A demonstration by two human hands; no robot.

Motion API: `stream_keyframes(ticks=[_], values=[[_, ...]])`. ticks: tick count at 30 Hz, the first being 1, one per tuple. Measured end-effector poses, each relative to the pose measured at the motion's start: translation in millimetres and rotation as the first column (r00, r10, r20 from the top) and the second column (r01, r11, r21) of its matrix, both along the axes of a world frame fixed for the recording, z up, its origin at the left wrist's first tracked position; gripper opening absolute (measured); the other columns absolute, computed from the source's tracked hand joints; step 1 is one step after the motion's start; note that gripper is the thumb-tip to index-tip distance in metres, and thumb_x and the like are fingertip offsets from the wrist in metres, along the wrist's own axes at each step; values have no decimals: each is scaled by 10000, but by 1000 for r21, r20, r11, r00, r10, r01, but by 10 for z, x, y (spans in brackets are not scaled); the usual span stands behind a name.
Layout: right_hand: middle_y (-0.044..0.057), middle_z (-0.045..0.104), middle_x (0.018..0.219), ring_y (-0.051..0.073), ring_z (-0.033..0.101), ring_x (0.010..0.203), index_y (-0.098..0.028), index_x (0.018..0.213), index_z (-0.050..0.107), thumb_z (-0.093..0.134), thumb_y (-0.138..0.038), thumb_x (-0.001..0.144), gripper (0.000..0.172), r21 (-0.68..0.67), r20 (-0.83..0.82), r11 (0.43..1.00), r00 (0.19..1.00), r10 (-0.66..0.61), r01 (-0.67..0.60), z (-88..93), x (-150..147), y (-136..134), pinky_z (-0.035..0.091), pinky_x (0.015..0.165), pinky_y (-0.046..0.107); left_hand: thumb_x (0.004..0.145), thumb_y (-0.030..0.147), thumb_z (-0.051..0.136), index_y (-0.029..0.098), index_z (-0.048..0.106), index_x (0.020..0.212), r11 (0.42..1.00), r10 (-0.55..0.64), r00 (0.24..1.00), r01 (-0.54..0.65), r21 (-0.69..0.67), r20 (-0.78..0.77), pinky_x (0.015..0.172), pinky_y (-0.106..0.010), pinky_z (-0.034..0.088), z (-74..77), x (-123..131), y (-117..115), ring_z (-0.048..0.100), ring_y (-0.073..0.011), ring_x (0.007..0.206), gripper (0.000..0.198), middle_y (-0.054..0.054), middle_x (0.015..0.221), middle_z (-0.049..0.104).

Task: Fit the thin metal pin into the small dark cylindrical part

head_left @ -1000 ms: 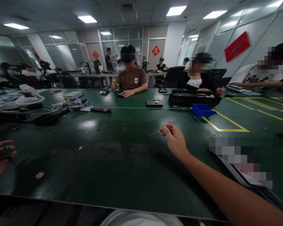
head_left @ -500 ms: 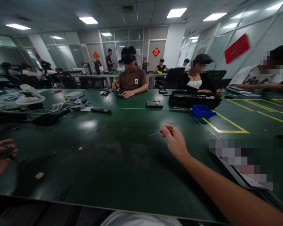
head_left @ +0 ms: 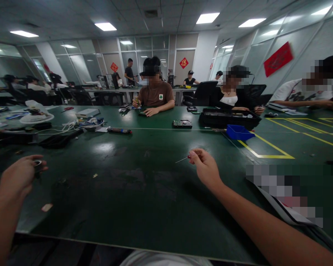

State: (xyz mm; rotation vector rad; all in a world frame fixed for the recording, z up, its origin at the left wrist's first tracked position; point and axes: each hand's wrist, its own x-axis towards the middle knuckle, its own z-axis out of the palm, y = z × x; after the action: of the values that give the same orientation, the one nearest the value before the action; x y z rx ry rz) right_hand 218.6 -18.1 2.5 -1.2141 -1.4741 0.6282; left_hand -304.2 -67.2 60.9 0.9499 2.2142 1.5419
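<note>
My right hand (head_left: pixel 204 167) is raised over the green table (head_left: pixel 144 192), fingers pinched on a thin red-handled screwdriver (head_left: pixel 185 159) whose metal tip points left. My left hand (head_left: pixel 20 176) hovers near the table's left edge, fingers curled round a small dark round part (head_left: pixel 38 165) that I cannot make out clearly. The two hands are far apart, with bare tabletop between them.
Ahead lie a hard drive (head_left: pixel 182 123), a black tray (head_left: pixel 228 118), a blue bin (head_left: pixel 238 132) and yellow floor-tape lines (head_left: pixel 266 149). Cables and a white fan (head_left: pixel 36 116) sit at the far left. Several people sit across the table. Small scraps (head_left: pixel 46 207) lie near me.
My left hand has come in from the left edge, turning its back toward me and rising over the table with the small part. The right hand has barely shifted.
</note>
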Motion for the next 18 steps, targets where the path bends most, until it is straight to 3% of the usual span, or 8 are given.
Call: stream_keyframes(ticks=[1, 3, 7, 11, 14, 18], values=[[43, 677, 750, 208, 635, 702, -209, 883, 656, 558, -506, 916, 314, -8, 14, 1000, 1000, 8, -8, 0, 1, 0, 486, 677, 344, 682, 82, 510, 163, 523, 801, 999, 2, 997, -5, 43, 79, 630, -171, 443, 25, 129, 54, 523, -82, 613, 145, 78, 604, 546], [43, 682, 756, 206, 631, 698, -210, 868, 662, 571, -513, 908, 319, -18, 31, 1000, 999, 26, -26, 1, 2, -3, 479, 663, 336, 623, 40, 516, 159, 585, 866, 997, -70, 987, 73, -13, 141, 632, -187, 427, 70, 421, 166, 536, -103, 658, 280, 50, 688, 583], [14, 630, 660, 185, 583, 612, -218, 784, 652, 571, -533, 901, 346, -20, 57, 999, 998, 32, -31, 14, 3, -26, 435, 585, 310, 642, 102, 550, 140, 617, 994, 935, -352, 925, 353, 17, 145, 669, -239, 408, 104, 1087, 374, 543, -138, 722, 360, 12, 791, 592], [5, 594, 633, 180, 550, 596, -224, 746, 628, 529, -538, 928, 376, 12, 90, 1000, 996, 21, -22, 28, 19, -48, 407, 574, 308, 662, 172, 527, 146, 623, 1006, 803, -592, 795, 595, 17, 132, 706, -294, 420, 27, 1840, 518, 563, -174, 738, 358, -11, 780, 604], [16, 623, 674, 199, 586, 654, -228, 753, 622, 540, -525, 925, 352, 20, 68, 999, 997, 42, -43, 24, 36, -51, 428, 614, 321, 725, 212, 497, 167, 608, 1000, 652, -752, 651, 758, -29, 103, 718, -325, 436, -104, 2405, 584, 563, -190, 733, 301, -23, 772, 602], [11, 617, 670, 202, 594, 655, -228, 748, 620, 557, -475, 918, 306, 13, 43, 998, 997, 57, -57, 19, 50, -51, 439, 624, 329, 795, 199, 413, 183, 567, 1090, 477, -874, 482, 875, -82, 64, 736, -352, 456, -343, 2979, 630, 590, -210, 777, 333, -46, 823, 626]])
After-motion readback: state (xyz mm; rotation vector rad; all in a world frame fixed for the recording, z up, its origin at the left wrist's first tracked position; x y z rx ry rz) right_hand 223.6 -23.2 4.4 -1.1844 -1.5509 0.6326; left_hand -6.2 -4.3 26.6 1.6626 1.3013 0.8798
